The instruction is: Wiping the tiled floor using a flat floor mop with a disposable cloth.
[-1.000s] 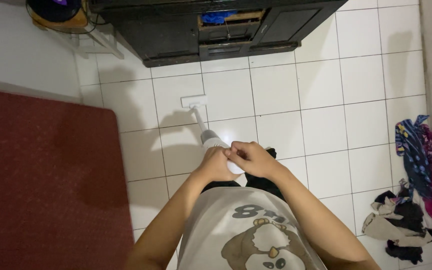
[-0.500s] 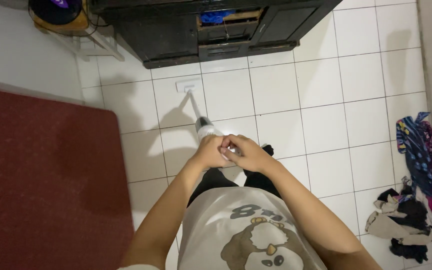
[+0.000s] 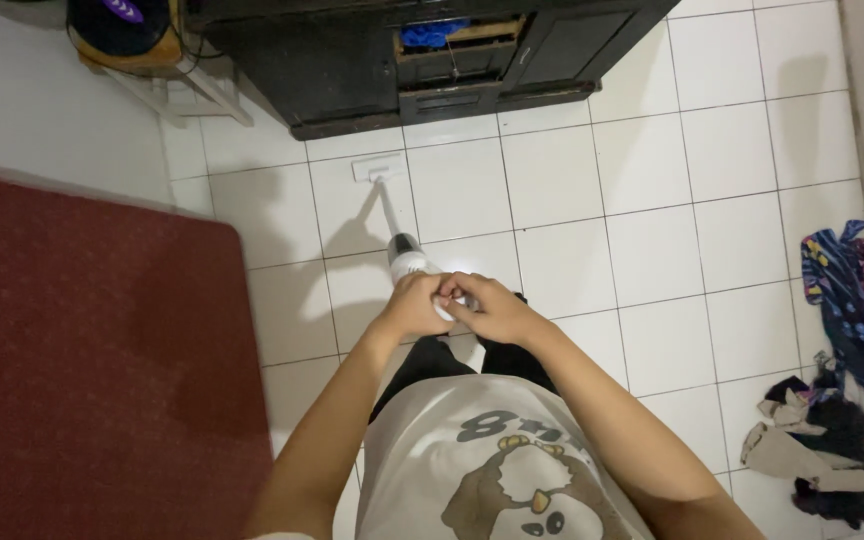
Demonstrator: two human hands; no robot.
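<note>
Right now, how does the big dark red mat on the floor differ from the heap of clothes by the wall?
The dark red mat lies flat, spread out and one colour; the heap of clothes is crumpled and mixed: blue, pink, black, beige. The mat is far larger. It lies at the frame's left, the heap at its right. Both rest on the white tiled floor.

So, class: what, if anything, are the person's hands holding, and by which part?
Both hands, left hand and right hand, grip the upper handle end of a white stick vacuum cleaner; its flat head rests on the white tiled floor.

Both hands [image 3: 457, 306] on (probably) vacuum [image 3: 404, 258]
</note>
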